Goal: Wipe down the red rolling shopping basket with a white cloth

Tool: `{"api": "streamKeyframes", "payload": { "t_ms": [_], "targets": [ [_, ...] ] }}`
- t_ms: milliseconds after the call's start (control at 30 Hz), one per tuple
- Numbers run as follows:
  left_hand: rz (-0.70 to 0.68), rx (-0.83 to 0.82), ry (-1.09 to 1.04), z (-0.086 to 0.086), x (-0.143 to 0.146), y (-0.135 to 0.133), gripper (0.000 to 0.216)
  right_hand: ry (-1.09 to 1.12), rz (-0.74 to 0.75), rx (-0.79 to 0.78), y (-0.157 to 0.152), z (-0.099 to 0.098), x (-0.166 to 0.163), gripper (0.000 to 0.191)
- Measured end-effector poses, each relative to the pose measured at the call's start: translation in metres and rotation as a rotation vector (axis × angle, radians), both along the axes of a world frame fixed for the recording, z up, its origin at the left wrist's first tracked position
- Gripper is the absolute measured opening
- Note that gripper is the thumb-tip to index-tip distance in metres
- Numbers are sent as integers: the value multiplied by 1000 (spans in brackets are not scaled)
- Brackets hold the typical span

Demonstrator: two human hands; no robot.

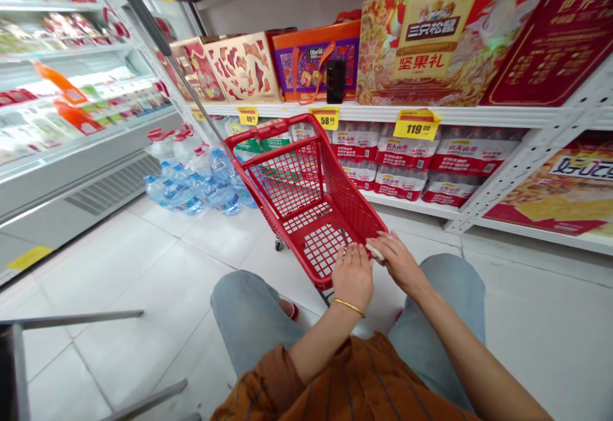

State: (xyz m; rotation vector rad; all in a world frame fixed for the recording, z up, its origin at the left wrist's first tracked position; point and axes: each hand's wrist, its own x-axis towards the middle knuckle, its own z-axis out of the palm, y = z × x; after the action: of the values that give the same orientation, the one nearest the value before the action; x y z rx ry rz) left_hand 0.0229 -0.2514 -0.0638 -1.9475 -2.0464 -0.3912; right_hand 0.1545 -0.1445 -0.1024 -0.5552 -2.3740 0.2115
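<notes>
A red plastic shopping basket on small wheels stands on the tiled floor in front of my knees, with nothing inside it. My left hand, a gold bangle on its wrist, lies flat on the basket's near rim with the fingers stretched out together. My right hand is beside it at the near right corner of the rim. Its fingers pinch a small white cloth or tissue against the rim. The basket's long grey handle slants up to the upper left.
White shelves on the right hold boxed gift sets above shrink-wrapped packs of bottled water, with yellow price tags. Large water bottles stand on the floor beyond the basket. A chiller cabinet lines the left. Metal bars lie near left.
</notes>
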Motion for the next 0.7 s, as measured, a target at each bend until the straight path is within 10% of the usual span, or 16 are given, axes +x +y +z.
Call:
{"api": "streamKeyframes", "payload": {
  "t_ms": [700],
  "targets": [
    [-32,92,-24,-8,-28,-21,23,-63,282,-93,4,15,1,49]
  ]
}}
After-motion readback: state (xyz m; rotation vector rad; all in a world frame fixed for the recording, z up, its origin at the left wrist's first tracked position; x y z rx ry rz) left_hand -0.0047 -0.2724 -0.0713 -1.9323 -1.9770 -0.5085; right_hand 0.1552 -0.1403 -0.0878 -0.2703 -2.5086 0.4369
